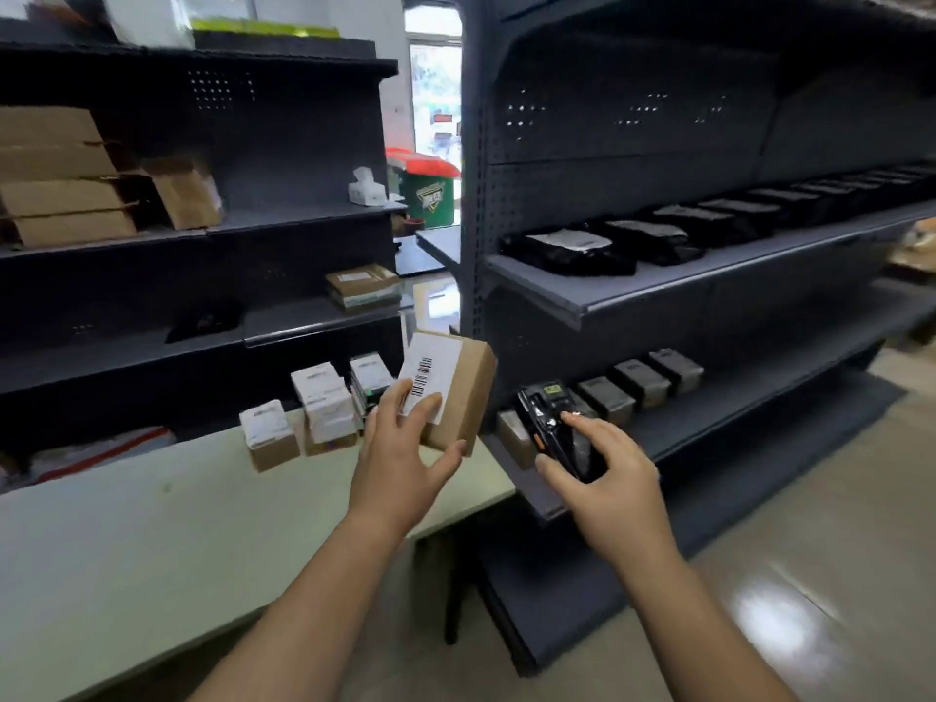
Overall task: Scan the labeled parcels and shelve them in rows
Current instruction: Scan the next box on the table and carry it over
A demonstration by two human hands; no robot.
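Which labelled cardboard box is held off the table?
The barcode-labelled box gripped by the left hand; the other small boxes stand on the table.

No text legible. White label (431,378) on brown parcel (463,397), near centre: black barcode, surrounding print too blurred to read. Green bin (428,194), far centre: pale emblem, lettering unreadable.

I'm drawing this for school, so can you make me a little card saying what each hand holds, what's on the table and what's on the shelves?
Left hand: the left hand holds a brown cardboard box with a white barcode label
Right hand: the right hand holds a black handheld scanner beside the box
Table: small white-labelled boxes on the pale table
Shelves: a row of black bagged parcels above, small grey parcels below
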